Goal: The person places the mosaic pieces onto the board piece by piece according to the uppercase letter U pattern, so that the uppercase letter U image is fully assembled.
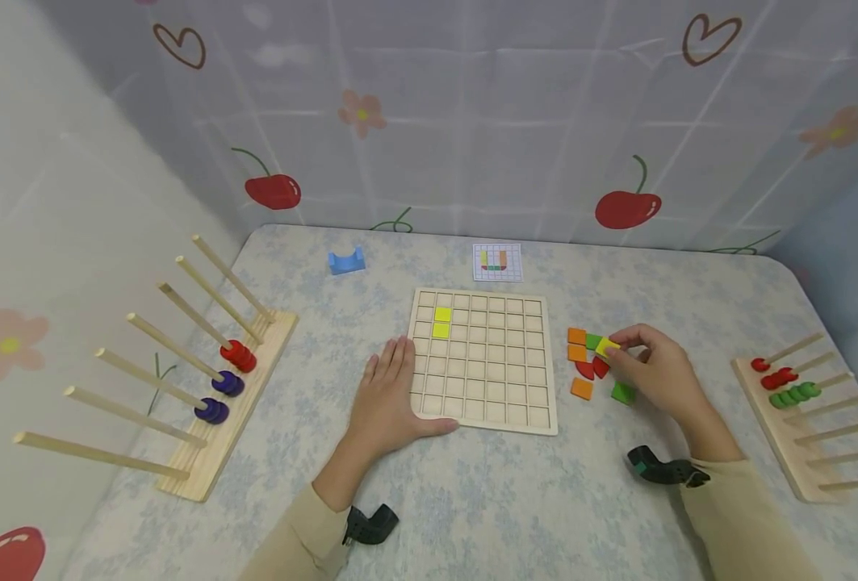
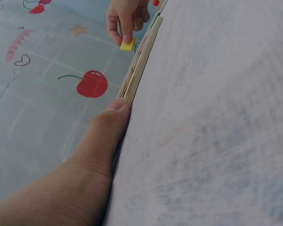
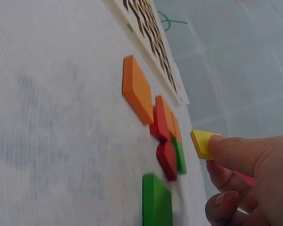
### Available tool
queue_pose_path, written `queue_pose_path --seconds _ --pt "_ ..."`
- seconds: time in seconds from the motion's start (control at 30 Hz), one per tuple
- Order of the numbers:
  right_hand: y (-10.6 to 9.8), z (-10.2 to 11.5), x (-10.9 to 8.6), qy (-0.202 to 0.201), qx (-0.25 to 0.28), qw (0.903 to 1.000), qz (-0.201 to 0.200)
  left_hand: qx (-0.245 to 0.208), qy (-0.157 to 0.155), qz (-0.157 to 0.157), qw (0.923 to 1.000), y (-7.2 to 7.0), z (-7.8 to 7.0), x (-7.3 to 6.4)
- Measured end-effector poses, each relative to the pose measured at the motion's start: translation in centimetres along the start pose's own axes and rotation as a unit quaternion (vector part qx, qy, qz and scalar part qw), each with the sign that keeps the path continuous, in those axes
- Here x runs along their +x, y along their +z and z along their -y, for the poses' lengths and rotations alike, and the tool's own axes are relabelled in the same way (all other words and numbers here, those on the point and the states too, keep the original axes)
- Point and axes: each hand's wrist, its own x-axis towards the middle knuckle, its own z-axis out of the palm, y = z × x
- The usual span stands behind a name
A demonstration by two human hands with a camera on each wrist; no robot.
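- Yellow tile (image 1: 606,347): right of centre in head view, raised off the desk (image 1: 487,500), held by the right grip (image 1: 654,371).
- Left grip (image 1: 388,395): left of centre, fingers extended, nothing grasped; fingers along the left edge of the grid board (image 1: 478,365), thumb at its lower edge. Light steady pressure there should stop sliding.
- Two placed yellow tiles (image 1: 441,330): upper left part of the grid board, one above the other, separate cells. Handy reference for squareness.
- Grid board: mid-frame, wooden. If the tile goes into a cell, best lower it level, match edges to the ridges, press with one fingertip; tilted, a corner could catch.
- Pattern card (image 1: 497,262): upper middle, just beyond the board. Worth checking cell and colour before release.
- Loose pieces between board and right grip: orange tiles (image 1: 582,389), red curved pieces (image 1: 600,368), green tiles (image 1: 623,393). Carry the tile well over them, else they may get nudged.
- Right grip: right of frame, pinching the yellow tile, thumb against finger. Right wrist view: tile at the very tips, free end poking past the thumb toward frame left. Free end should help seating; firm pinch should prevent twisting.
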Motion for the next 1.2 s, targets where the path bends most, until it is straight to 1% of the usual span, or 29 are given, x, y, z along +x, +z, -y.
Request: queue_pose_path --seconds 0.13,0.33,0.47,0.67,0.83,0.93,1.07,1.2 --pt "1.1 1.8 0.7 -0.012 0.022 0.9995 0.02 0.001 0.001 -0.003 1.0 0.0 0.0 0.0" --pt "3.5 4.7 1.9 -0.054 0.052 0.9958 0.051 0.0 0.002 -0.001 1.0 0.1 0.1 -0.1" --pt "5.2 7.0 2.4 -0.083 0.076 0.9908 0.075 0.001 -0.002 0.008 1.0 0.2 0.1 0.0" --pt "7.5 10.0 3.1 -0.093 0.095 0.9865 0.096 0.009 -0.006 0.014 0.9998 0.2 0.1 0.1" --pt "9.5 11.6 3.8 -0.103 0.108 0.9827 0.11 0.008 -0.005 0.01 0.9999 0.2 0.1 0.1" --pt "10.5 12.4 4.0 -0.116 0.106 0.9803 0.119 0.007 -0.005 0.008 0.9999 0.2 0.1 0.1" --pt "11.4 13.4 4.1 -0.125 0.106 0.978 0.129 0.004 0.0 0.003 1.0 0.2 0.3 0.1" --pt "12.1 14.0 4.2 -0.134 0.104 0.9763 0.135 0.003 0.003 0.007 1.0 0.1 0.4 0.1"
